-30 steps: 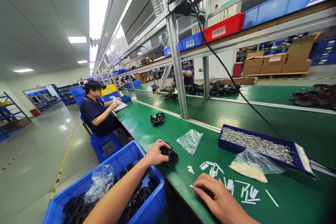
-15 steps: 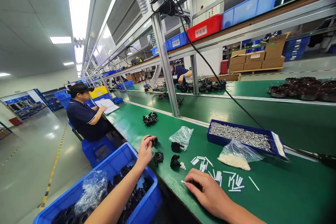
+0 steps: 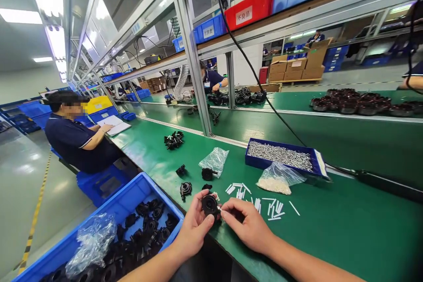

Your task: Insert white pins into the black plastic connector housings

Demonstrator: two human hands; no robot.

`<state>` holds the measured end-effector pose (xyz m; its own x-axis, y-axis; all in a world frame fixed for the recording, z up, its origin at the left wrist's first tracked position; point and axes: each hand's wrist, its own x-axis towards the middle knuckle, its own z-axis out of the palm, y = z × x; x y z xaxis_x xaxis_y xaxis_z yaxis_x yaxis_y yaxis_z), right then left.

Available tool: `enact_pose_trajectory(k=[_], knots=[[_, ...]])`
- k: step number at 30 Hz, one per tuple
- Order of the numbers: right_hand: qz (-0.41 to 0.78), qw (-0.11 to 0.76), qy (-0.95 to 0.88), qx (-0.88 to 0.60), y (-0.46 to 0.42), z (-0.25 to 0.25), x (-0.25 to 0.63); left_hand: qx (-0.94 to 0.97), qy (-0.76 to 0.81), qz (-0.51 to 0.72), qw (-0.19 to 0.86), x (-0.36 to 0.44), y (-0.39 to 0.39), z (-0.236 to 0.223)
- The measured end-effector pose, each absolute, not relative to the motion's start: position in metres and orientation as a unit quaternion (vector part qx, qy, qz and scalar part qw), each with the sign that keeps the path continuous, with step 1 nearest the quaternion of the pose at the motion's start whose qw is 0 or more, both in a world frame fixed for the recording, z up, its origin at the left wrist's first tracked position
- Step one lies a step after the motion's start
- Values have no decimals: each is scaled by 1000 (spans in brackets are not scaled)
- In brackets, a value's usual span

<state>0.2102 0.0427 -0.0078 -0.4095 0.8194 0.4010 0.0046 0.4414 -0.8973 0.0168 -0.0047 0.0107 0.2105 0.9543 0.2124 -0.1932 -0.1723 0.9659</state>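
My left hand [image 3: 193, 231] is closed around a black round plastic part [image 3: 209, 205] with a ringed face, just above the bench's front edge. At that part's right side, the fingertips of my right hand [image 3: 251, 227] pinch a small white piece [image 3: 219, 209]; whether it sits inside the part I cannot tell. Small cream rings [image 3: 216, 195] lie just behind, partly hidden by my fingers. Other black parts stand nearby: a round one [image 3: 185, 189], a smaller one [image 3: 181, 170] and one with a stem [image 3: 209, 173]. Loose white sticks [image 3: 275, 208] lie beyond my right hand.
A blue bin [image 3: 145, 178] of black parts and crumpled plastic stands at left. On the green bench are a clear bag [image 3: 216, 159], a black parts pile [image 3: 173, 140], a bag of cream pieces [image 3: 274, 185] and a metal pin tray [image 3: 280, 155]. A person [image 3: 79, 136] sits far left.
My left hand has come back towards me and right, now holding the round black part. My right hand has brought the white piece to it. The camera view has turned right.
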Motion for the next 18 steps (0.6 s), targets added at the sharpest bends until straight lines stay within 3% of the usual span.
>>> enact_pose_trajectory(k=[18], knots=[[399,432,-752,-298,42,-7,208,591,405,489,498,13,-3,4]])
